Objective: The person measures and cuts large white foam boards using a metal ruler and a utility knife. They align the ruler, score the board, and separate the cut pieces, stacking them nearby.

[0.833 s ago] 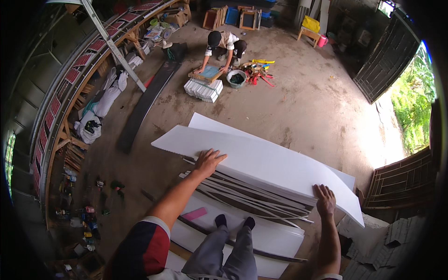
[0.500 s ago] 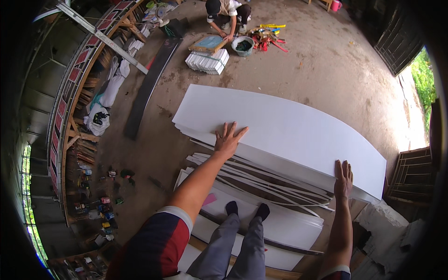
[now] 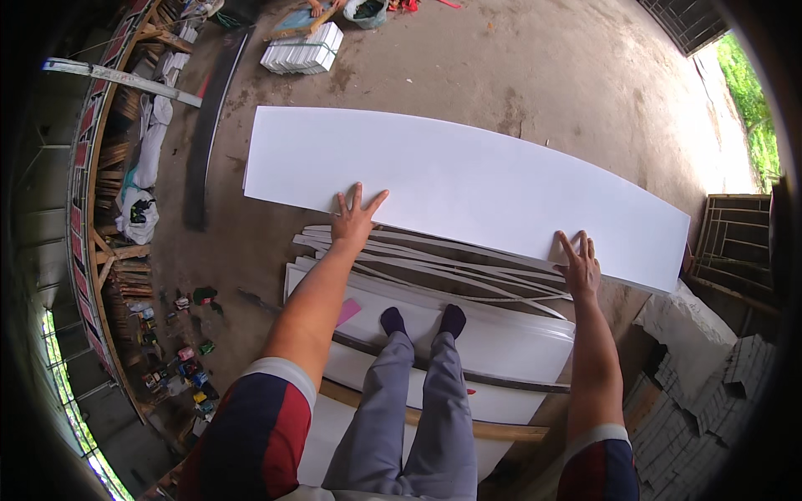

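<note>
A long white sheet (image 3: 451, 179) lies across in front of me, on what looks like a stack of such sheets. On its near edge, left of the middle, rests my left hand (image 3: 353, 219), fingers spread. My right hand (image 3: 578, 265) lies on the same edge toward the right end, its fingers also stretched apart. Neither hand is wrapped round anything; the thumbs are partly hidden. Thin white strips (image 3: 451, 275) lie in a loose heap between the sheet and my feet. I stand among more white sheets (image 3: 518, 338), with a pink piece (image 3: 347, 311) beside my left foot.
A tied bundle of white pieces (image 3: 302, 48) stands at the far left, a person's hand (image 3: 316, 8) above it. Beside that is a bucket (image 3: 366, 12). A dark plank (image 3: 213, 125) lies along the left. White stacked pieces (image 3: 710, 392) fill the lower right.
The view has tilted down and turned, so the far person is mostly out of frame. The white sheet's near side face shows less now. Both hands remain at its near edge, fingers spread.
</note>
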{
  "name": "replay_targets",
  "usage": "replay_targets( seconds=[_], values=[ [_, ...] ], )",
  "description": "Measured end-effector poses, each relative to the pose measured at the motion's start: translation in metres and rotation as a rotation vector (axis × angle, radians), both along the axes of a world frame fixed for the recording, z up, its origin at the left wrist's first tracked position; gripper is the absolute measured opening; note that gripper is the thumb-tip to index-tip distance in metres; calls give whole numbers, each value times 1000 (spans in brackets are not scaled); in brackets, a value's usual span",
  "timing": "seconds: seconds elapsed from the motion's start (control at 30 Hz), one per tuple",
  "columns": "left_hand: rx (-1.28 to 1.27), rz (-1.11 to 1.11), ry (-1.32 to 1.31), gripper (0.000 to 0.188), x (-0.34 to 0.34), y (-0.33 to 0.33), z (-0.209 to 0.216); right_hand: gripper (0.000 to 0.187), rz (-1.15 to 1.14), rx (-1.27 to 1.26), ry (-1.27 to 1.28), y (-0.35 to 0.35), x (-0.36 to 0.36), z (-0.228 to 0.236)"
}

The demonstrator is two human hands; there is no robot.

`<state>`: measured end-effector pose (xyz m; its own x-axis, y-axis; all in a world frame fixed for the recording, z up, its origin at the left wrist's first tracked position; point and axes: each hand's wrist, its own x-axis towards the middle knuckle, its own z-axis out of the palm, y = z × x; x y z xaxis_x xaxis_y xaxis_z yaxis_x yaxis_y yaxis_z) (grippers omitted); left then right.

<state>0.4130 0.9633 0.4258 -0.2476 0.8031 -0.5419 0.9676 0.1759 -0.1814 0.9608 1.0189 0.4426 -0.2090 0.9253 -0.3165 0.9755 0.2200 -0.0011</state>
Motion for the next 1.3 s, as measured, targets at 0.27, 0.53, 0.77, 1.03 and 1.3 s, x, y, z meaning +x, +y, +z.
replay_targets(
  seconds=[0.27,0.53,0.77,1.03,1.3],
  values=[
    [67,29,-101,93,-4,10,-10,109,5,-36,13,13,8,-13],
    [73,5,-125,94,-9,2,-19,92,12,-33,24,-4,9,-17],
    [167,86,-253,100,-11,-15,-23,70,-61,-105,47,5,-34,18],
    [342,1884,-1258,127,108,-18,-54,91,295,162,230,144,-175,-4],
    [225,2011,-1359,96,145,22,-66,89,68,-159,39,198,-246,-3]
  ],
)
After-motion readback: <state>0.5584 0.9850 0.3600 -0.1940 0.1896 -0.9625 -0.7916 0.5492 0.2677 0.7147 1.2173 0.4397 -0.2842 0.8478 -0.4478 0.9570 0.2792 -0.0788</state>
